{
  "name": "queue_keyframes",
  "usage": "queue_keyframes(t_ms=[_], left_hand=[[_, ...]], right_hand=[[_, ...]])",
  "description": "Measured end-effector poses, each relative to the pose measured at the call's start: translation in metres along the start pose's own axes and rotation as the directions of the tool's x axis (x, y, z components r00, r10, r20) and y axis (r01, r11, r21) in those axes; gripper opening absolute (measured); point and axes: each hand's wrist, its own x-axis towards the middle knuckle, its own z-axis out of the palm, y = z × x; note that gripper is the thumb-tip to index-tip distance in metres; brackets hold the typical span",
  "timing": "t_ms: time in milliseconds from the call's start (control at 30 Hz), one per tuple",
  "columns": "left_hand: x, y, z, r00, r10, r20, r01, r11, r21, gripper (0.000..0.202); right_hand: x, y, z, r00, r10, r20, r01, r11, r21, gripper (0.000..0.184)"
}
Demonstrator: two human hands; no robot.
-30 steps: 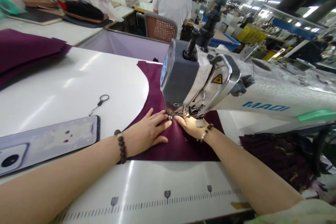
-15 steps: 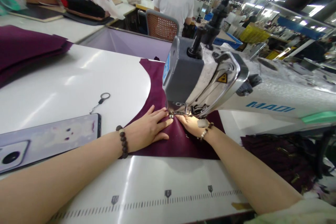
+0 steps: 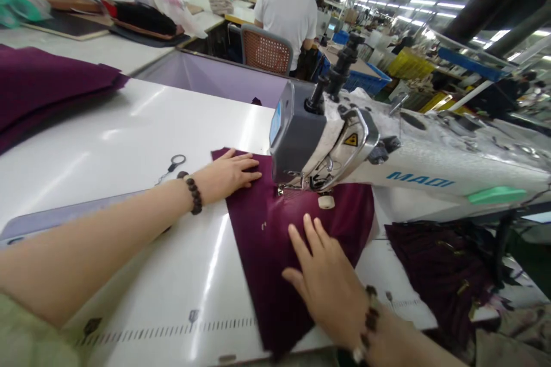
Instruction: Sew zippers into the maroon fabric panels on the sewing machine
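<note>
A maroon fabric piece (image 3: 258, 252) lies on the white machine table, running under the needle area of a sewing machine (image 3: 297, 137). Its near corner hangs at the table's front edge. My left hand (image 3: 230, 175) lies flat on the fabric's far left part, fingers stretched toward the machine head. Over the fabric's right part, in front of the presser foot (image 3: 282, 190), my right hand (image 3: 322, 266) has its fingers spread; whether all of them touch the cloth I cannot tell. Bead bracelets circle both wrists.
A phone (image 3: 69, 215) with a ring strap (image 3: 177, 160) lies partly hidden under my left forearm. Stacked maroon fabric (image 3: 51, 89) sits at the far left. More dark maroon pieces (image 3: 439, 269) hang at the right. A person in a white shirt (image 3: 286, 11) sits ahead.
The fabric has turned, its long edge now slanting toward me. My left hand has moved away and left from the needle; my right hand has come back toward me and spread open.
</note>
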Motion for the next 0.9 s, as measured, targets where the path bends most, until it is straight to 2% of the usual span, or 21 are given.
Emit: queue_keyframes(t_ms=[67,133,233,300,367,500,600,700,767,900], left_hand=[[0.001,0.013,-0.007,0.998,-0.065,-0.018,0.065,0.998,0.000,0.027],[0.001,0.037,-0.014,0.994,-0.104,-0.021,0.104,0.995,-0.011,0.025],[-0.001,0.075,-0.016,0.993,-0.108,-0.039,0.107,0.994,-0.014,0.026],[-0.003,0.089,-0.014,0.993,-0.108,-0.040,0.108,0.994,0.005,0.033],[-0.003,0.093,-0.011,0.991,-0.130,-0.024,0.131,0.991,0.022,0.042],[0.001,0.095,-0.009,0.980,-0.198,0.030,0.198,0.980,0.028,0.057],[0.004,0.101,-0.010,0.968,-0.247,0.052,0.244,0.969,0.046,0.065],[0.007,0.107,-0.011,0.958,-0.282,0.055,0.278,0.958,0.064,0.068],[0.007,0.109,-0.009,0.955,-0.294,0.046,0.290,0.954,0.071,0.068],[0.003,0.112,-0.003,0.954,-0.299,0.015,0.296,0.950,0.099,0.070]], right_hand=[[-0.018,-0.013,-0.005,0.994,-0.095,0.056,0.089,0.991,0.100,0.057],[-0.020,-0.016,-0.015,0.985,-0.147,0.094,0.123,0.967,0.221,0.044],[0.001,-0.006,-0.033,0.994,-0.072,0.081,0.047,0.962,0.270,0.038],[0.020,0.002,-0.037,1.000,-0.005,0.015,0.001,0.974,0.227,0.041],[0.036,0.007,-0.033,0.999,0.021,-0.024,-0.015,0.977,0.213,0.045],[0.053,0.016,-0.008,1.000,-0.008,0.011,0.005,0.973,0.230,0.046],[0.058,0.032,0.001,0.994,-0.108,0.009,0.102,0.959,0.266,0.045],[0.060,0.041,-0.003,0.978,-0.209,0.018,0.197,0.943,0.268,0.044],[0.060,0.035,-0.006,0.986,-0.161,0.034,0.151,0.966,0.211,0.044],[0.054,0.011,-0.002,0.998,0.058,0.005,-0.058,0.990,0.127,0.045]])
